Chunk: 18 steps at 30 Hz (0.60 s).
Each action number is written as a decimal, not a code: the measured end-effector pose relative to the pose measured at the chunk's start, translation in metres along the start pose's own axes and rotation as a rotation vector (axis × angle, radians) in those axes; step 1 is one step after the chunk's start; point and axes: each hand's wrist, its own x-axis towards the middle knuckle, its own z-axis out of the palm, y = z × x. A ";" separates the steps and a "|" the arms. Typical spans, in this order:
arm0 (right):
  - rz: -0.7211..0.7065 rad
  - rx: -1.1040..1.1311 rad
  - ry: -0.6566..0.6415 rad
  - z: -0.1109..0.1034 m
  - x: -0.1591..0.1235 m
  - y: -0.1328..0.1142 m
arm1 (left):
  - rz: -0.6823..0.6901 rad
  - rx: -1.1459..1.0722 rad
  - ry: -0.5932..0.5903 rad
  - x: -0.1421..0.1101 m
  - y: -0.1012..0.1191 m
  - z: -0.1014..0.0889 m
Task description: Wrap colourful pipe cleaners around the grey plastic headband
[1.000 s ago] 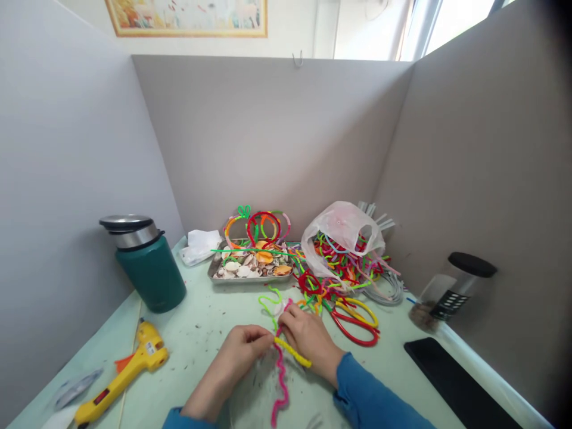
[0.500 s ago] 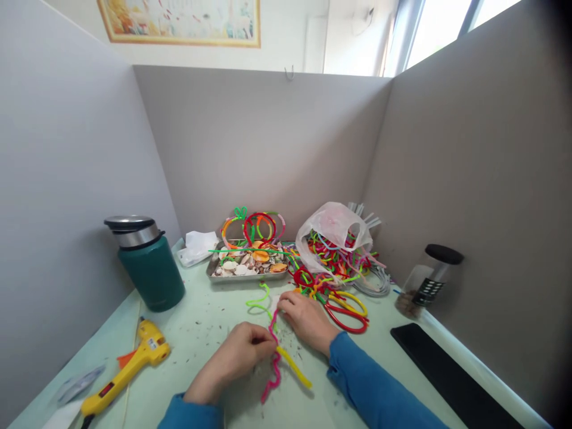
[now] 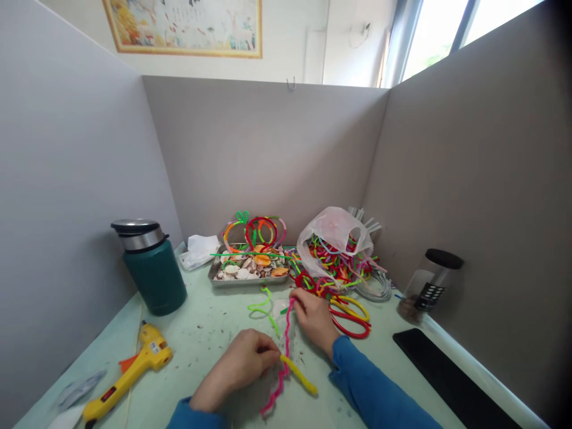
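My right hand (image 3: 313, 319) pinches the upper end of a wavy pink pipe cleaner (image 3: 277, 390), which hangs down toward the front of the table. My left hand (image 3: 248, 357) is closed at the thumb and forefinger on the end of a short, thick yellow strand (image 3: 299, 375), which looks like a pipe cleaner. The yellow strand slants down to the right and crosses the pink one beside my left fingertips; whether they are joined I cannot tell. Just beyond both hands lies a bent lime-green pipe cleaner (image 3: 260, 308) on the table.
A metal tray (image 3: 250, 281) of shells stands at the back, with pipe-cleaner rings behind. A plastic bag (image 3: 328, 229) spills coloured pipe cleaners. Red-and-yellow-handled scissors (image 3: 353, 328) lie right. A green bottle (image 3: 156, 277) and yellow glue gun (image 3: 134, 372) are left; a black-lidded jar (image 3: 429, 286) stands right.
My right hand has moved slightly right with the pink pipe cleaner's upper end, pulling its upper stretch straighter. My left fingers have shifted a little right and now grip the yellow strand's end.
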 end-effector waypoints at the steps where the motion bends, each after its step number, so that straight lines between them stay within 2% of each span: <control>1: 0.061 0.133 0.056 -0.001 0.001 0.000 | -0.006 -0.002 0.000 0.000 0.000 0.000; 4: 0.224 0.514 0.184 -0.005 0.006 0.000 | -0.020 0.033 0.003 -0.001 -0.002 -0.001; 6: 0.263 0.656 0.249 -0.011 0.010 -0.002 | -0.004 0.060 -0.001 -0.001 -0.003 -0.001; 12: 0.207 0.668 0.437 -0.042 0.017 -0.009 | 0.003 0.069 0.078 0.001 0.001 -0.002; 14: 0.233 0.691 0.516 -0.051 0.020 -0.006 | -0.010 0.075 0.118 0.002 0.002 -0.002; 16: 0.289 0.784 0.518 -0.054 0.021 -0.005 | -0.005 0.090 0.160 0.003 0.002 -0.003; 18: 0.334 0.929 0.429 -0.052 0.020 -0.011 | 0.045 0.108 0.230 0.004 0.002 -0.005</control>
